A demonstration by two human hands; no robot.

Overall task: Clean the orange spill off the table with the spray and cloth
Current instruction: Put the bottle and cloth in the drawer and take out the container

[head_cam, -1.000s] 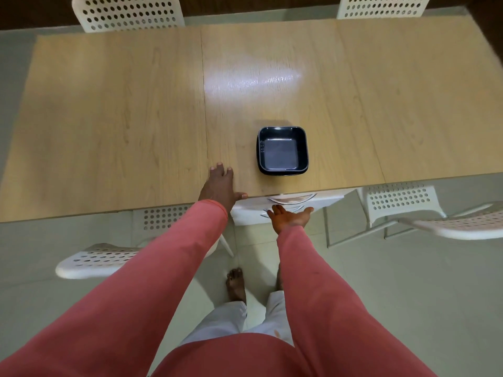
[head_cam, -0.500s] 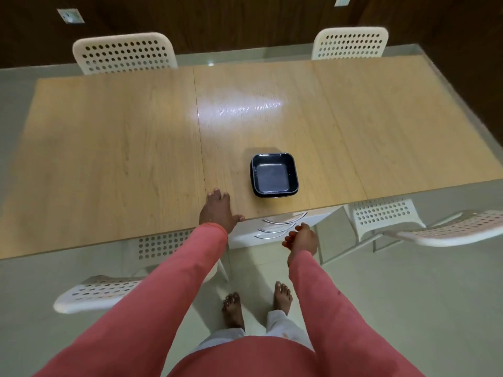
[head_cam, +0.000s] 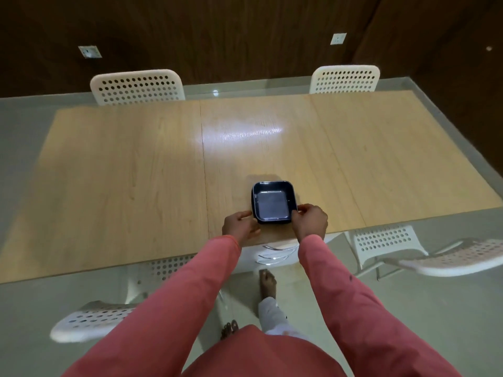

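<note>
A dark blue square dish sits on the light wooden table near its front edge. My left hand grips the dish's near left corner. My right hand pinches its near right corner. The dish looks empty inside. No spray bottle, cloth or orange spill shows in the head view.
White perforated chairs stand at the far side and at the near side. A white drawer unit with metal handles sits under the table's front edge. Dark wood panelling forms the back wall.
My left hand left the table edge and my right hand rose from the drawer handles; both now hold the dish's near corners. The view has tilted up and back.
</note>
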